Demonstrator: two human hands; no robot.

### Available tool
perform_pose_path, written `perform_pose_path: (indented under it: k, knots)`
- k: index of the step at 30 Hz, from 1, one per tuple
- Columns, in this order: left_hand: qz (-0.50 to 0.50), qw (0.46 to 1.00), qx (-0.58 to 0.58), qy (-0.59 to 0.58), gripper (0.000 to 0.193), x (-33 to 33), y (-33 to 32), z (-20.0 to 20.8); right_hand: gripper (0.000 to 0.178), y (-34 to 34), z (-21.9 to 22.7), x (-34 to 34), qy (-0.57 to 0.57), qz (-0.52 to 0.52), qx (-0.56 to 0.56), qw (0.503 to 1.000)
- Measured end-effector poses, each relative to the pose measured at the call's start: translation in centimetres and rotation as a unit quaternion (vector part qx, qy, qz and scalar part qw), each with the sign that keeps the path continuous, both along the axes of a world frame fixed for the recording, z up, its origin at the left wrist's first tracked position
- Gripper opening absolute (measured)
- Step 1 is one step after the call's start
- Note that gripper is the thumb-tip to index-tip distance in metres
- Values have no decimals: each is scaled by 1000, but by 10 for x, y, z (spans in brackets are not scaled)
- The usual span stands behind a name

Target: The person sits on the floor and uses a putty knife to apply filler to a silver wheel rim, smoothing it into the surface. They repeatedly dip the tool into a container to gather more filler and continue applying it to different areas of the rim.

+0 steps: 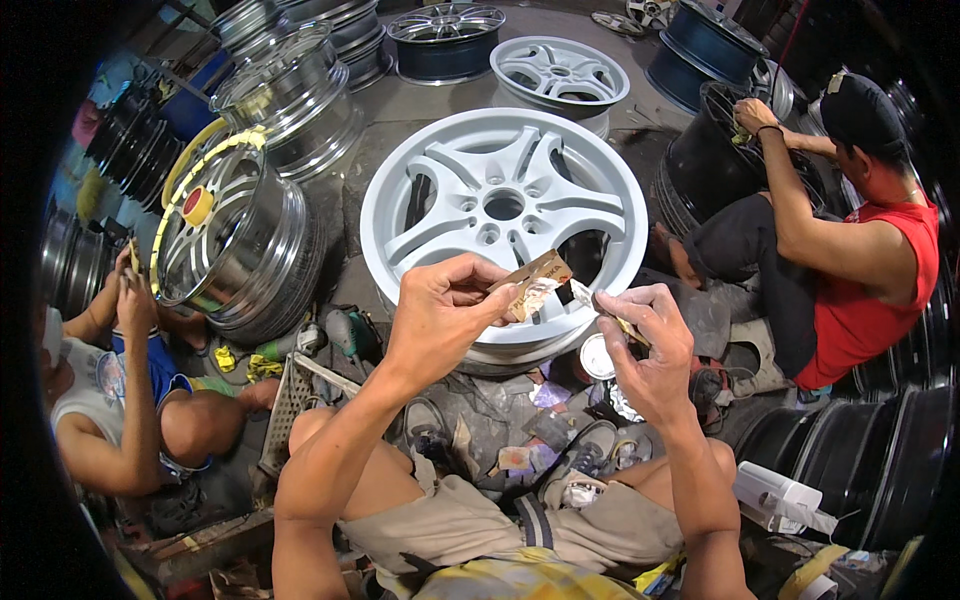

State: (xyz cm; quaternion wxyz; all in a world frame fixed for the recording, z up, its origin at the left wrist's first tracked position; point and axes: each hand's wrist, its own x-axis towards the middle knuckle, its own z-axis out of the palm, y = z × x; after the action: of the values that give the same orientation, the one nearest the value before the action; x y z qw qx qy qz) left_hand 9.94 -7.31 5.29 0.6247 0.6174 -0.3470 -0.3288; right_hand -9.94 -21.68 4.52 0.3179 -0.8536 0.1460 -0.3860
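Fingers pinched, the left hand holds a small card smeared with white paste, while the right hand grips a slim spreader, its long axis slanting up and left, tip just beside the card. Just beyond the fingers the grey wheel lies face up, the left hand nearer its centre, flanked by a co-worker in white and another in red.

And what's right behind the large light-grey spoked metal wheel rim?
A second light-grey spoked metal rim: face and some barrel visible; the front rim covers its lower near side.
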Motion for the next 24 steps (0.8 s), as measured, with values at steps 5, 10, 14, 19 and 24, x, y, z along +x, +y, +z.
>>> perform_pose_path:
  k: [5,10,14,19,24]
  knots:
    - [-9,1000,1,-1,16,-2,0,0,34,-1,0,0,2,1,-9,1000]
    - [-15,1000,-3,1,17,-2,1,-2,34,-1,-2,0,10,15,5,1000]
    - [-5,1000,0,2,16,0,0,-1,29,-1,-2,-4,34,23,38,998]
    - [-2,1000,1,8,16,2,0,-2,25,1,-3,-6,20,51,217,975]
    - [4,1000,1,8,17,-2,-1,-3,27,13,-1,-1,42,78,91,992]
